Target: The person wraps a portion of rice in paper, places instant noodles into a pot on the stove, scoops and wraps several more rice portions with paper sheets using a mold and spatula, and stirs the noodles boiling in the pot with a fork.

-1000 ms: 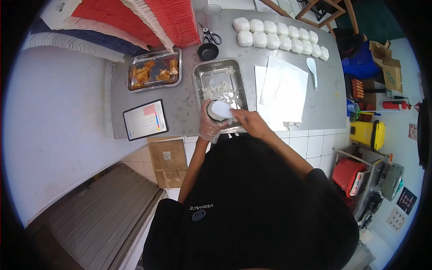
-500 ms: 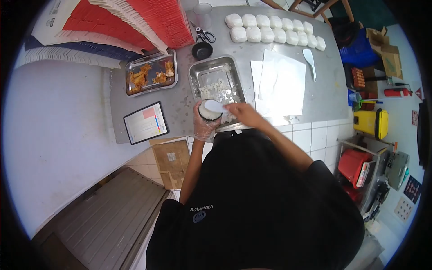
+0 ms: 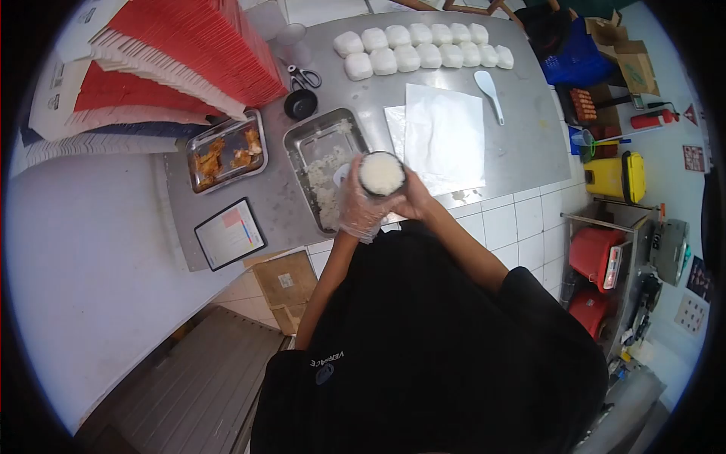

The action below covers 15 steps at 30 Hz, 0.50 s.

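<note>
A small black bowl (image 3: 370, 189) packed with white rice (image 3: 383, 172) is held up over the near edge of the steel table. My left hand (image 3: 361, 210), in a clear plastic glove, wraps round its left side and underside. On the right side, my bare right hand (image 3: 416, 198) grips the same bowl, its fingertips partly hidden. Just behind lies a steel tray (image 3: 290, 151) with loose rice scattered in it. A white rice paddle (image 3: 340, 174) rests in that tray, partly covered by my left hand.
White paper sheets (image 3: 446, 136) lie right of the tray. Several white wrapped bundles (image 3: 407, 58) stand in two rows at the back, near another paddle (image 3: 490, 94). At left are a tray of fried pieces (image 3: 264, 155), a tablet (image 3: 231, 234), scissors (image 3: 305, 76), a black bowl (image 3: 300, 104) and stacked red cartons (image 3: 219, 53).
My right hand has let go of the rice paddle, now lying in the tray, and has taken hold of the bowl. The bowl has moved right and tilted toward me. The view has shifted.
</note>
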Each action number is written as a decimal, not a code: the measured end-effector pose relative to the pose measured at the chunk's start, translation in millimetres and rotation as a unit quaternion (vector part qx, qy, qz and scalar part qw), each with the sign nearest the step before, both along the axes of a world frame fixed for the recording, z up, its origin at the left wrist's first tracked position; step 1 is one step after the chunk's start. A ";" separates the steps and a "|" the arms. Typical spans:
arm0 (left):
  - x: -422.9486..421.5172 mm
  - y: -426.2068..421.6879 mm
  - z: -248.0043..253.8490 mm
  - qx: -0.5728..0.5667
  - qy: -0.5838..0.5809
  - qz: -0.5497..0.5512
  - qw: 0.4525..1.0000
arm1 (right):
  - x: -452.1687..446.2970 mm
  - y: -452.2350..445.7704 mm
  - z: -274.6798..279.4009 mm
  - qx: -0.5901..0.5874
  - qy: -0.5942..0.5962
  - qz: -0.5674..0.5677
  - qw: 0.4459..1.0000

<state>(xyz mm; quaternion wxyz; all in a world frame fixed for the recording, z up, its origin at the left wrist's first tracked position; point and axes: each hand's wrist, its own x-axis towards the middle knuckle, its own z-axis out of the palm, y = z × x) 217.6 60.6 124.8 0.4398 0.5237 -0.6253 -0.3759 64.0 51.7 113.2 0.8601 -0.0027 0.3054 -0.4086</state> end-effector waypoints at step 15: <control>-99.7 -12.0 -47.0 0.047 -0.061 -0.028 0.997 | -169.6 -55.5 -52.3 -0.392 0.835 0.093 0.375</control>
